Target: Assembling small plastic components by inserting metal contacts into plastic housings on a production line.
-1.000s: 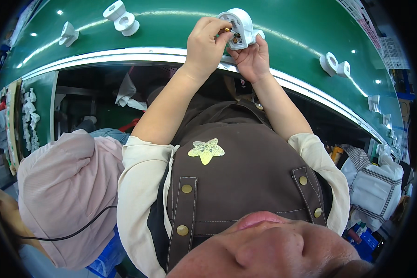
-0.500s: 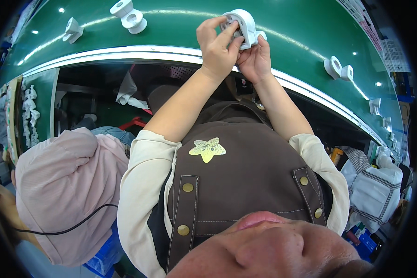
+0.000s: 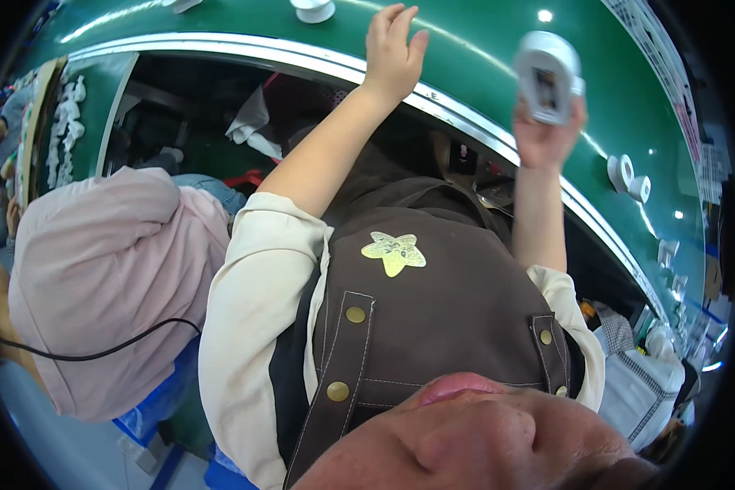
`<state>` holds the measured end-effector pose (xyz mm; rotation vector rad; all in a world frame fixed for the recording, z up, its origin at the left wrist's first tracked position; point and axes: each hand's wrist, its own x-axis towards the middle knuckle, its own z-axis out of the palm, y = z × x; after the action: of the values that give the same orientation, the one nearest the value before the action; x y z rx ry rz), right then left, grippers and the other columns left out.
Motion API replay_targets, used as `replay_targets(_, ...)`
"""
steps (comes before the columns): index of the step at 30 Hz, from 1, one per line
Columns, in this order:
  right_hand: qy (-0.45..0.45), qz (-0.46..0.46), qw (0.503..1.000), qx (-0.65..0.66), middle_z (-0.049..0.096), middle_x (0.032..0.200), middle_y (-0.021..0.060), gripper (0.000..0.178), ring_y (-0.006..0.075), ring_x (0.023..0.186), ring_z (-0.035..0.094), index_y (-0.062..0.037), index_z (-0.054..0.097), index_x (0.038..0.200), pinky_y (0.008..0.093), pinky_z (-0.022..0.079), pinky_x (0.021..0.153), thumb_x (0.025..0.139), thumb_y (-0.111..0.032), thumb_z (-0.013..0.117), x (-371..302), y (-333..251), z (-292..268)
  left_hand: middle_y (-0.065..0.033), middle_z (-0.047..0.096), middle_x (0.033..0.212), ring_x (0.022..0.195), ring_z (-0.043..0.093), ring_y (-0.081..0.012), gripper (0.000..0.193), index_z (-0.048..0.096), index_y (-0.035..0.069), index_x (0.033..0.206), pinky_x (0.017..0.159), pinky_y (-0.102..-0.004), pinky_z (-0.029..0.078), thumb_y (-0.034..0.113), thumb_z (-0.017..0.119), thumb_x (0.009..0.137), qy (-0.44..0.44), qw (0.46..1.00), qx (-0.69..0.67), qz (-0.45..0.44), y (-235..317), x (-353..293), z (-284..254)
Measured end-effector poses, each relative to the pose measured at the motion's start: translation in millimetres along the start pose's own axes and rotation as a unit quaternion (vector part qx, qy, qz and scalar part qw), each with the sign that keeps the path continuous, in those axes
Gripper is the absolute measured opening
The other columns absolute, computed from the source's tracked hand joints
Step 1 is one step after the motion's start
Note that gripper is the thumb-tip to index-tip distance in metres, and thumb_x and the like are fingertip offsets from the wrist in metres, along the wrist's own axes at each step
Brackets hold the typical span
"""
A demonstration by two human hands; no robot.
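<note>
My right hand (image 3: 551, 143) grips a white rounded plastic housing (image 3: 547, 73) from below and holds it up over the green work surface (image 3: 465, 49). An oval opening in the housing faces me, with dark and brownish parts inside that are too blurred to make out. Apart from it on the left, my left hand (image 3: 394, 55) hovers over the front part of the surface. Its fingers are stretched and the thumb stands off to the side; nothing is in it. The nearest thing to that hand is another white round piece (image 3: 312, 10), cut off by the upper edge.
More white pieces (image 3: 629, 178) stand along the surface to the right, with smaller ones (image 3: 667, 253) farther down. A pale metal edge (image 3: 457, 117) runs along its front. At my left sits a person in a pink head covering (image 3: 114, 286); another person (image 3: 645, 359) is at my right.
Both hands were together on the housing. My left hand has let go and is apart from it, while my right hand has carried the housing to the right. The view has shifted.
</note>
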<state>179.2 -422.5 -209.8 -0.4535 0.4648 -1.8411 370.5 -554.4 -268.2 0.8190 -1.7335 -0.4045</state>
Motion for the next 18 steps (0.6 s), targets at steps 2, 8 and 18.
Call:
replay_targets(2, -0.099, -0.001, 0.994, 0.036, 0.051, 0.111, 0.0176, 0.041, 0.0243, 0.082, 0.056, -0.0020, 0.053, 0.111, 0.0255, 0.048, 0.053, 0.082, -0.028, 0.062, -9, -38, 25, -0.0150, 0.055, 0.110, 0.101, 0.052, -0.0324, 0.030, 0.059, 0.005, 0.107, 0.087, -0.0416, 0.039, 0.023, 0.060, 0.083, 0.010, 1.000, -0.008, -0.012, -3, 4, 15)
replay_targets(8, -0.283, -0.039, 0.953, 0.102, 0.046, 0.102, 0.0210, 0.037, 0.0197, 0.046, 0.057, 0.0136, 0.045, 0.092, 0.0207, 0.049, 0.032, 0.071, -0.003, 0.070, -45, -87, 86, -0.0061, 0.062, 0.095, 0.090, 0.058, -0.0262, 0.018, 0.065, 0.010, 0.093, 0.084, -0.0380, 0.041, 0.022, 0.063, 0.080, -0.111, 0.985, 0.096, 0.094, 7, -11, 13)
replay_targets(18, -0.373, 0.001, 0.919, 0.126, 0.046, 0.097, 0.0228, 0.031, 0.0265, 0.048, 0.063, 0.0121, 0.044, 0.072, 0.0250, 0.055, 0.035, 0.069, 0.001, 0.073, -62, -104, 110, -0.0022, 0.062, 0.090, 0.086, 0.058, -0.0208, 0.013, 0.066, 0.011, 0.088, 0.081, -0.0358, 0.042, 0.020, 0.063, 0.079, -0.153, 0.972, 0.133, 0.120, 6, -17, 12)
